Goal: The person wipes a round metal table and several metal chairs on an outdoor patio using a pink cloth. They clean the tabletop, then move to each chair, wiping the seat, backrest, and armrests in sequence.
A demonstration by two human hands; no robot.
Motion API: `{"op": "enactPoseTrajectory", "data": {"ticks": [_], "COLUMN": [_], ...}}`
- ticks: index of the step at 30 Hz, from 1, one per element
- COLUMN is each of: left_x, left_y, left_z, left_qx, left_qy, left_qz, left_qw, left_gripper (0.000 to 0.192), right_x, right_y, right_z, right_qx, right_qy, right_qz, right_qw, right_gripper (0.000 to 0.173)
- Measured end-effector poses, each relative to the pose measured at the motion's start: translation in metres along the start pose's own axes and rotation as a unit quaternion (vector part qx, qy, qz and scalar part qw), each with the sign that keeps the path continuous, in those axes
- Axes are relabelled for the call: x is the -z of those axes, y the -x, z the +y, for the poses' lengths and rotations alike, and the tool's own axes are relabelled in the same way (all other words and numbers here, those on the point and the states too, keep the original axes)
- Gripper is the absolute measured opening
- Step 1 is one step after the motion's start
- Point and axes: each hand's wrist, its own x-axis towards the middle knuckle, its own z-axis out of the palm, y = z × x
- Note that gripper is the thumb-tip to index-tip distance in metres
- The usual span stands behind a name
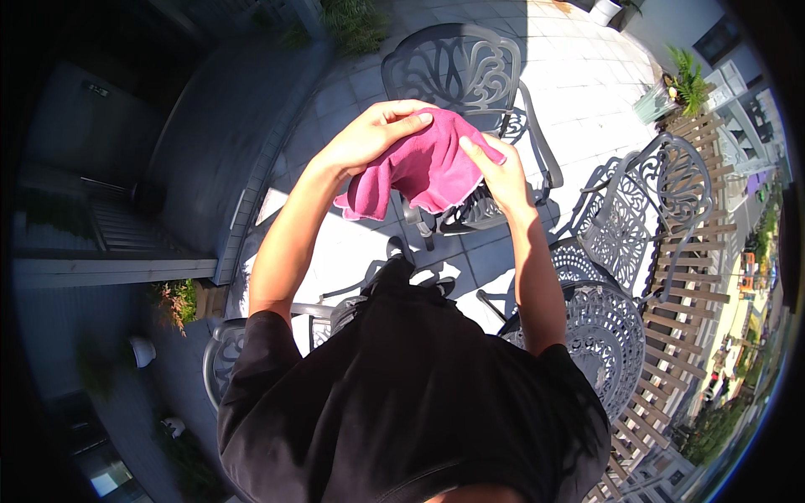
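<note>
A crumpled pink cloth [434, 160] is stretched between both hands in front of me. My left hand [383, 129] grips its upper left part, with the thumb lying on top. On the cloth's right side, my right hand [500, 166] pinches it near a corner, the thumb over the fabric. The cloth's lower left part hangs down in folds, and its underside is hidden. Beyond and partly beneath the hands stands an ornate dark metal patio armchair [453, 63], its seat partly covered by the cloth.
A round openwork metal table [604, 339] stands at the right, beside another metal chair [676, 182] and a wooden slatted fence [679, 327]. Another chair [226, 352] is at the lower left. Potted plants [685, 82] stand at the edges of the tiled patio [585, 69].
</note>
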Motion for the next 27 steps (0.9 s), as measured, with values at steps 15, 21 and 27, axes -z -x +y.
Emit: {"op": "enactPoseTrajectory", "data": {"ticks": [15,21,27], "left_x": [0.222,0.277,0.319], "left_y": [0.011,-0.018,-0.034], "left_z": [-0.054,-0.055,-0.025], "left_qx": [-0.011,0.056,0.084], "left_qy": [-0.404,-0.105,0.237], "left_qz": [0.073,0.147,0.121], "left_qw": [0.912,0.982,0.96], "left_gripper": [0.037,0.037,0.038], "right_x": [-0.132,-0.175,-0.24], "right_y": [-0.152,-0.197,-0.204], "right_z": [-0.041,-0.015,0.027], "right_qx": [0.006,0.017,-0.064], "right_qy": [0.354,0.322,0.189], "right_qz": [-0.016,0.008,0.019], "right_qw": [0.935,0.946,0.98], "right_gripper": [0.03,0.028,0.035]}}
